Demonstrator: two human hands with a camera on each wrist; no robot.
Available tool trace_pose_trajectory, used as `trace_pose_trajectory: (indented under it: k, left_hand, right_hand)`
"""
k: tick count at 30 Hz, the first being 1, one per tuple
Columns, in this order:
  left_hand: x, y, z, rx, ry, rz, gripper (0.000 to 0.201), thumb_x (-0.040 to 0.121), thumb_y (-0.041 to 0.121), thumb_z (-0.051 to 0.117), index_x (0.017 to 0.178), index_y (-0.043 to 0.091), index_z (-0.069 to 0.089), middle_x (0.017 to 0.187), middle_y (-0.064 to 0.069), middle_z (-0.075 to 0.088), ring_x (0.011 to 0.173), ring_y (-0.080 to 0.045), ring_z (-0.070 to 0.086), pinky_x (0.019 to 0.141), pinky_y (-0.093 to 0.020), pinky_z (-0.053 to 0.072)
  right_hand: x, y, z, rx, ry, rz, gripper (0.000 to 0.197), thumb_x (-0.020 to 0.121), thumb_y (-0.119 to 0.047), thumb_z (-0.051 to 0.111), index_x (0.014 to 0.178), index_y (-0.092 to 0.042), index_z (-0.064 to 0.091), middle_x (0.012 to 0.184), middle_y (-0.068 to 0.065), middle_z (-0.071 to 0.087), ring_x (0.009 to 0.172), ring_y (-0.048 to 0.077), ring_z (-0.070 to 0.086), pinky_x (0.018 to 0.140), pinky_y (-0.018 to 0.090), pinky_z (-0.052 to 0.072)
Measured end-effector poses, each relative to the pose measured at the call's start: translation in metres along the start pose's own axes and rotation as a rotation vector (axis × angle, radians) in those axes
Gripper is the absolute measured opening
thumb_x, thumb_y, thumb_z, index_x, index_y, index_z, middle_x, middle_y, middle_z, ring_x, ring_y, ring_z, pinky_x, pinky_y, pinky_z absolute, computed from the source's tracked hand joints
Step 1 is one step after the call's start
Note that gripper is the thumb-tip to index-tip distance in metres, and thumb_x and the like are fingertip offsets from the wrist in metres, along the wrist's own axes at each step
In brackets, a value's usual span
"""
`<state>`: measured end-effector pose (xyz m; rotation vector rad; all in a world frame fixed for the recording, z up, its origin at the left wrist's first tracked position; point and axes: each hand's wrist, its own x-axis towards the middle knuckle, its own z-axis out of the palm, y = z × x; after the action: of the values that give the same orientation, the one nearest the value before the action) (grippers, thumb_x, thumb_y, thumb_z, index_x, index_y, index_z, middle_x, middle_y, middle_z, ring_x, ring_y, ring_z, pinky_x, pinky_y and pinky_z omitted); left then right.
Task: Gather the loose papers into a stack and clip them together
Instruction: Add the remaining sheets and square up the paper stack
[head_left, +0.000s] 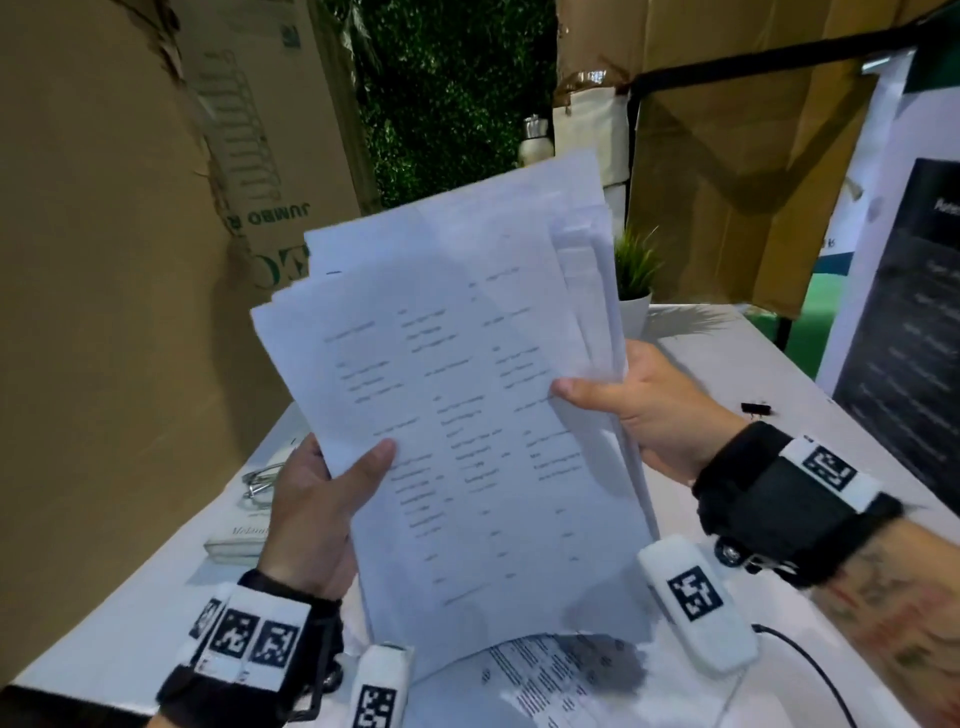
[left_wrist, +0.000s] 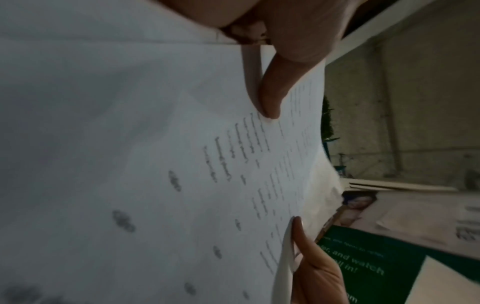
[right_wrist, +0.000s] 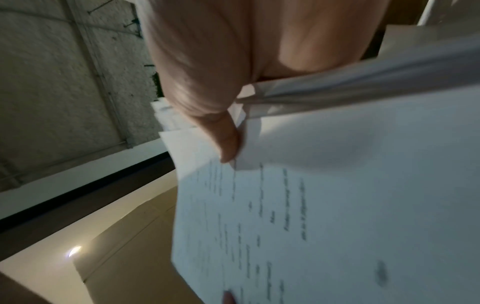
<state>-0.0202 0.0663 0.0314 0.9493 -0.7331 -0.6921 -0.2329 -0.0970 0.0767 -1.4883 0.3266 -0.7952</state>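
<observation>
Head view is showing big brown cardboard boxes (head_left: 130, 260) standing behind a white desk (head_left: 727, 364), and above that desk both hands are holding up an uneven stack of white printed papers (head_left: 457, 395), its sheets fanning out of line at the top and right edges. One more printed white sheet (head_left: 550, 680) is lying flat on the desk below the raised stack. The left hand (head_left: 317, 514) is gripping the stack's lower left edge, thumb pressing on the front page and fingers curling behind; the left wrist view is showing that thumb (left_wrist: 272, 96) lying across the print. The right hand (head_left: 649, 410) is pinching the right edge, thumb on the front, fingers wrapping behind the sheets, and the right wrist view is showing its thumb (right_wrist: 228, 144) clamping the loose page edges. A small green plant in a white pot (head_left: 635, 291) is sitting at the far side of the desk, just behind the papers. A small black binder clip (head_left: 756, 409) is lying on the desk to the right, beyond the right wrist, apart from the stack.
</observation>
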Motion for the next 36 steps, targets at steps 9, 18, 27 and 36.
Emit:
trace_pose_trajectory:
  k: [9, 18, 27, 36]
  left_hand:
    - [-0.008, -0.007, -0.019, 0.286, 0.052, 0.155, 0.07, 0.039, 0.044, 0.093, 0.103, 0.021, 0.073, 0.105, 0.002, 0.078, 0.1, -0.021, 0.073, 0.083, -0.035, 0.059]
    - [-0.005, -0.001, -0.025, 0.341, 0.228, 0.243, 0.026, 0.082, -0.005, 0.066, 0.091, 0.02, 0.067, 0.077, 0.022, 0.076, 0.073, 0.001, 0.072, 0.06, -0.014, 0.055]
    - [-0.003, 0.006, -0.03, 0.198, 0.354, 0.18, 0.044, 0.082, 0.006, 0.07, 0.124, 0.003, 0.062, 0.114, -0.005, 0.071, 0.1, -0.024, 0.07, 0.072, -0.033, 0.061]
    - [0.002, 0.002, -0.03, 0.03, 0.179, -0.026, 0.041, 0.086, 0.009, 0.06, 0.127, 0.013, 0.062, 0.125, -0.005, 0.07, 0.114, -0.028, 0.066, 0.095, -0.053, 0.05]
  right_hand:
    - [-0.008, 0.045, 0.01, 0.001, -0.013, 0.034, 0.037, 0.07, -0.014, 0.079, 0.106, -0.012, 0.074, 0.111, 0.008, 0.076, 0.101, 0.024, 0.072, 0.09, 0.039, 0.056]
    - [-0.016, 0.07, -0.004, -1.22, -0.312, 0.539, 0.122, 0.046, -0.05, 0.093, 0.146, -0.029, 0.026, 0.133, 0.0, 0.054, 0.117, 0.022, 0.056, 0.099, 0.045, 0.049]
    - [-0.016, 0.077, 0.008, -1.36, -0.328, 0.653, 0.078, 0.058, -0.045, 0.09, 0.117, -0.013, 0.051, 0.111, 0.002, 0.067, 0.099, 0.023, 0.065, 0.088, 0.04, 0.056]
    - [-0.017, 0.071, -0.055, -0.592, 0.272, 0.111, 0.002, 0.089, -0.015, 0.069, 0.087, -0.015, 0.07, 0.075, 0.002, 0.065, 0.068, 0.018, 0.056, 0.063, 0.035, 0.044]
